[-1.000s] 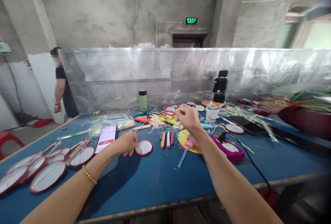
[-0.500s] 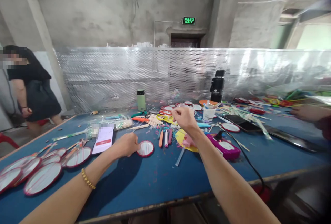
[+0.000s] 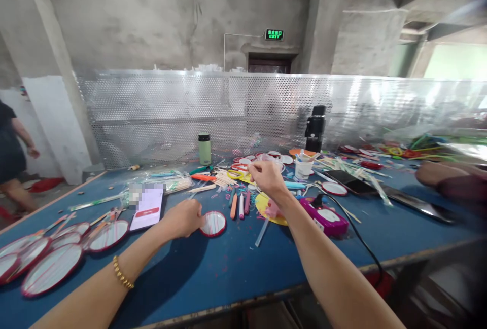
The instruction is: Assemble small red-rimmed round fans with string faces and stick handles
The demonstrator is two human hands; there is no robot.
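My left hand [image 3: 186, 217] is closed at the left edge of a small round disc [image 3: 213, 223] with a red rim, a pale face and thin pinkish lines across it. The fingers hide the grip itself. My right hand [image 3: 266, 176] is raised over the middle of the table, its fingers pinched together. Whatever it holds, if anything, is too fine to make out. Below it lie a yellow disc [image 3: 262, 201] with a pink lump and a translucent glue stick [image 3: 262, 232]. Several coloured pens [image 3: 241, 205] lie between my hands.
Larger red-rimmed discs [image 3: 52, 269] overlap at left beside a phone [image 3: 147, 208]. A purple device [image 3: 323, 216] with a black cable sits at right. Behind stand a green bottle [image 3: 204, 149], a white cup [image 3: 303, 169] and a black flask [image 3: 315, 130]. A co-worker's hand [image 3: 428, 173] is far right.
The view has shifted slightly. Both my hands keep nearly the same pose, and the disc stays beside my left hand. The person at far left has moved left, partly out of view.
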